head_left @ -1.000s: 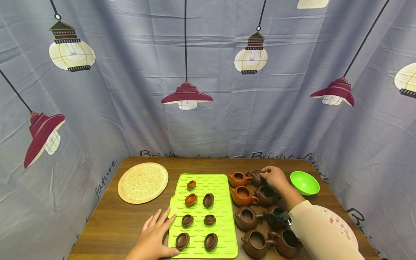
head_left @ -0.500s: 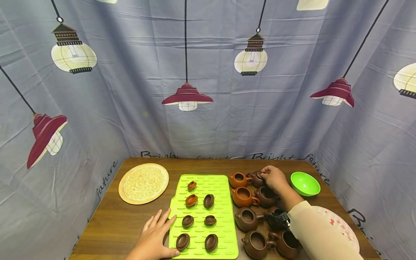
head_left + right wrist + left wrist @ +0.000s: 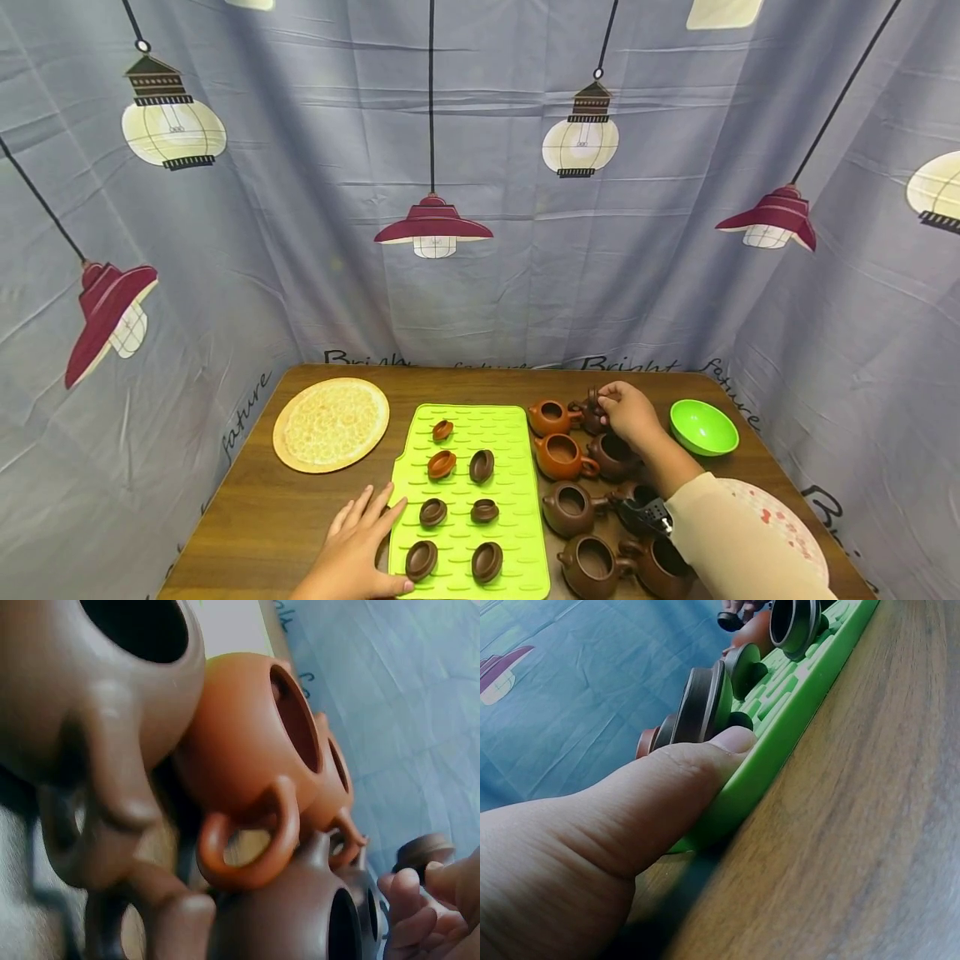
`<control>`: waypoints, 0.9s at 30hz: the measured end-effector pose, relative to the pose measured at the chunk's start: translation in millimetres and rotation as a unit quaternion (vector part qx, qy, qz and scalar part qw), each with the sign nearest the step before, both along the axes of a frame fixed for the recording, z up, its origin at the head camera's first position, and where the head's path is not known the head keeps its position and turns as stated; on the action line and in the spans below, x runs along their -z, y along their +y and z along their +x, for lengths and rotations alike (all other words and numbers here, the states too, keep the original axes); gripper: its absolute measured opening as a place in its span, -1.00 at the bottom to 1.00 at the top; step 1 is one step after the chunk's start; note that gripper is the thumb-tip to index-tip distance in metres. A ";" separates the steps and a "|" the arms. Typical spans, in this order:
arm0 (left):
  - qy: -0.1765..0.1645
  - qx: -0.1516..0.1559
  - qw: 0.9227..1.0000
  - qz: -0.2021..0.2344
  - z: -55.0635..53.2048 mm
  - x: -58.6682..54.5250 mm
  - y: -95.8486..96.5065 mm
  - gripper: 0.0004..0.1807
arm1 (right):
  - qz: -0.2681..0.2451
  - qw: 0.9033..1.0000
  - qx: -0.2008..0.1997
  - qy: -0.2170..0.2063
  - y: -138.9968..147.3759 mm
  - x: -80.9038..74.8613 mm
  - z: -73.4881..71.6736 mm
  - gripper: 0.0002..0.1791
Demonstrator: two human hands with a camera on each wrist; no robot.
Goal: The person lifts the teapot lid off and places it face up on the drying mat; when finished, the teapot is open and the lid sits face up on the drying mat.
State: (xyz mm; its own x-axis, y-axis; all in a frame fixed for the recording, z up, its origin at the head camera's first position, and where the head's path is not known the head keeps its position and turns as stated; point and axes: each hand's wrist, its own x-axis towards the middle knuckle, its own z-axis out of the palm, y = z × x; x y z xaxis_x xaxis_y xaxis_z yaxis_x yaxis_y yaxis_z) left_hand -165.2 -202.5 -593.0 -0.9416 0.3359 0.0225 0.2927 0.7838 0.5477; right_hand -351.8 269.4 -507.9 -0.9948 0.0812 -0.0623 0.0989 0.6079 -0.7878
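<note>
My right hand (image 3: 632, 410) pinches a small dark brown teapot lid (image 3: 427, 853) between thumb and fingers. The lid is just above the small dark teapot (image 3: 592, 419) at the back, whose opening shows in the right wrist view. My left hand (image 3: 356, 546) rests with spread fingers along the left edge of a lime green mat (image 3: 528, 500). Its thumb touches the mat's rim close to a brown lid (image 3: 697, 705). Several brown lids and two orange lids, such as this orange lid (image 3: 442, 464), lie on the mat.
Two columns of lidless teapots stand right of the mat, including an orange teapot (image 3: 557, 454) and a brown teapot (image 3: 588, 567). A green bowl (image 3: 701, 427) and a patterned plate (image 3: 780, 525) lie further right. A round yellowish mat (image 3: 330, 425) lies back left.
My right fingers have shifted slightly, and the small lid now shows above the back teapot. The left hand stays in place. The head view has tilted slightly.
</note>
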 end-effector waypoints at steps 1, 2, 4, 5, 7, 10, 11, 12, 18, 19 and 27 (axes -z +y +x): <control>-0.002 0.001 1.000 0.002 0.0 -0.3 -0.2 0.31 | -0.007 1.000 -0.002 -0.001 -2.3 0.1 0.5 -0.78; -0.003 0.002 1.000 0.002 0.1 -0.4 -0.4 0.32 | -0.014 1.000 -0.004 -0.003 -4.5 0.0 1.3 -0.77; -0.004 0.002 1.000 -0.001 -0.1 0.1 -0.8 0.32 | -0.030 0.999 -0.008 -0.008 -9.0 -0.8 2.9 -0.75; -0.004 0.002 1.000 -0.003 -0.4 0.7 -1.0 0.32 | -0.041 0.999 -0.012 -0.012 -11.3 -1.5 3.9 -0.73; -0.006 0.002 1.000 -0.007 -0.8 1.5 -1.3 0.32 | -0.071 0.997 -0.016 -0.020 -15.8 -2.5 5.7 -0.69; -0.010 0.001 1.000 -0.008 -1.6 1.2 -1.4 0.32 | -0.116 0.993 -0.022 -0.032 -22.3 -3.8 6.4 -0.67; -0.011 0.001 1.000 -0.006 -1.7 0.5 -1.4 0.31 | -0.126 0.991 -0.023 -0.035 -24.7 -3.8 6.1 -0.67; -0.012 0.001 1.000 -0.004 -1.7 -0.5 -1.3 0.31 | -0.135 0.990 -0.025 -0.039 -27.1 -3.6 5.5 -0.68; -0.015 0.001 1.000 -0.005 -1.2 -5.8 -1.3 0.31 | -0.182 0.981 -0.036 -0.061 -45.8 -5.0 4.7 -0.70; -0.014 0.001 1.000 -0.005 -1.1 -5.6 -1.5 0.31 | -0.191 0.979 -0.037 -0.064 -49.6 -5.4 5.5 -0.71; -0.013 0.003 1.000 0.004 -1.1 -1.9 -1.1 0.32 | -0.260 0.961 -0.050 -0.083 -80.1 -4.5 6.1 -0.74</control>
State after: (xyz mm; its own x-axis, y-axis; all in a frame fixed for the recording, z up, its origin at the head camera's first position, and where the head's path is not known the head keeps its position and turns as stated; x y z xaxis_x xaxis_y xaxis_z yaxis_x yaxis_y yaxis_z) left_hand -166.3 -203.6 -591.0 -0.9398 0.3418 0.0000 0.2830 0.7780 0.5609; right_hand -345.7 189.3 -503.4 -0.9688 -0.0992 -0.2270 0.2111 0.1494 -0.9660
